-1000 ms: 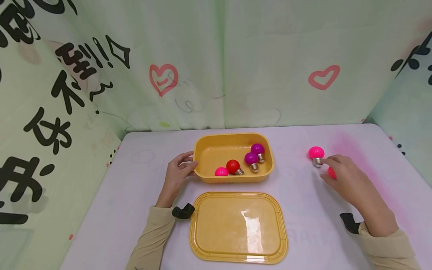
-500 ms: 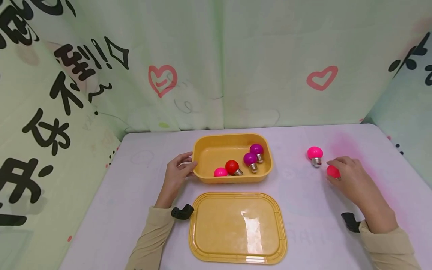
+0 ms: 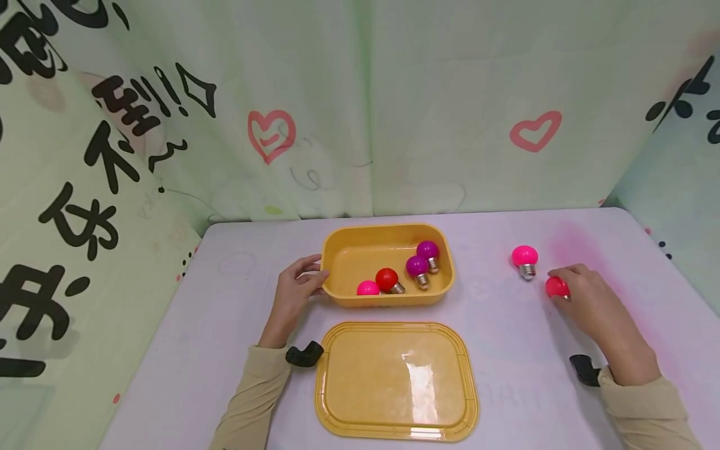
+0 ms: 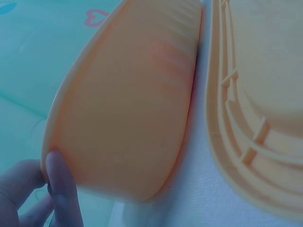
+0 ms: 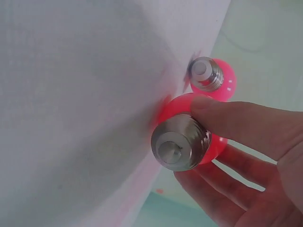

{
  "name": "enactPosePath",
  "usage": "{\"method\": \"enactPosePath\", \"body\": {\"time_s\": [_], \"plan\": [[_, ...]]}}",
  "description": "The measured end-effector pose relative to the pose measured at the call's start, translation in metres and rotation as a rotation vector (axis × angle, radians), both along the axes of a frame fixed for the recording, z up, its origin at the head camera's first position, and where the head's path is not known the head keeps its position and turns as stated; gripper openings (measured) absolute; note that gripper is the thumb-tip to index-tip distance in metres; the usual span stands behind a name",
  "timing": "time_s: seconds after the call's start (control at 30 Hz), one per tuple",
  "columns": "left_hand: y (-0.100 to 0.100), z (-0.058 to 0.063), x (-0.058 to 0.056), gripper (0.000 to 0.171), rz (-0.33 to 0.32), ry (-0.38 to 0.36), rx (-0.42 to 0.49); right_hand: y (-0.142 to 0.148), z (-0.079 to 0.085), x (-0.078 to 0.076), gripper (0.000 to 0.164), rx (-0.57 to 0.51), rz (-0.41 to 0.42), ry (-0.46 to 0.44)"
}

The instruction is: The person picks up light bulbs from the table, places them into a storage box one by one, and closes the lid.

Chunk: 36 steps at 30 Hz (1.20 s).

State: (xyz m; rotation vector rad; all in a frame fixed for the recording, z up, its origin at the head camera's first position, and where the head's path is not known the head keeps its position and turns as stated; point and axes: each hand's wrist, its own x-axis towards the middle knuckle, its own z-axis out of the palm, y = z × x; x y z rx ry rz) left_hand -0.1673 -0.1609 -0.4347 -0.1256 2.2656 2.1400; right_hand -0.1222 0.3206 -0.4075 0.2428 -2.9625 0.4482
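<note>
At the right of the table, my right hand (image 3: 590,303) holds a red light bulb (image 3: 557,287) between thumb and fingers. In the right wrist view its metal screw base (image 5: 177,144) faces the camera. A pink bulb (image 3: 525,255) lies just beyond it, apart from the hand. My left hand (image 3: 297,294) pinches the left rim of a yellow plastic box (image 3: 360,237); the left wrist view has the thumb (image 4: 61,184) against its outer wall. Inside the box are two purple bulbs (image 3: 417,266), a red bulb (image 3: 387,279) and a pink bulb (image 3: 368,288), partly hidden by the front wall.
A yellow lid (image 3: 394,381) lies flat on the white table (image 3: 253,244), in front of the box. Green cloth walls (image 3: 450,94) with drawn hearts and black writing stand behind and at both sides.
My right hand has shifted slightly right, off the pink bulb's base, and its fingers have closed around the red bulb. The left hand and the box have stayed in place.
</note>
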Motion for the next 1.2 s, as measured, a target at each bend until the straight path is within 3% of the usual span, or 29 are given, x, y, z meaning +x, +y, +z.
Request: {"method": "enactPosePath", "body": {"time_s": [0.2, 0.37, 1.0, 1.2], "plan": [[0.001, 0.000, 0.000, 0.043, 0.005, 0.002, -0.004, -0.001, 0.001, -0.001, 0.045, -0.023, -0.006, -0.002], [0.001, 0.000, 0.000, 0.043, 0.006, -0.004, -0.001, -0.005, 0.004, -0.002, 0.046, -0.028, 0.023, 0.057], [0.000, 0.000, 0.000, 0.043, -0.001, 0.004, 0.012, -0.048, 0.034, -0.009, 0.045, -0.049, 0.126, 0.156], [0.000, -0.001, 0.000, 0.043, 0.003, 0.005, 0.003, -0.067, 0.044, -0.013, 0.047, -0.075, 0.119, 0.066]]}}
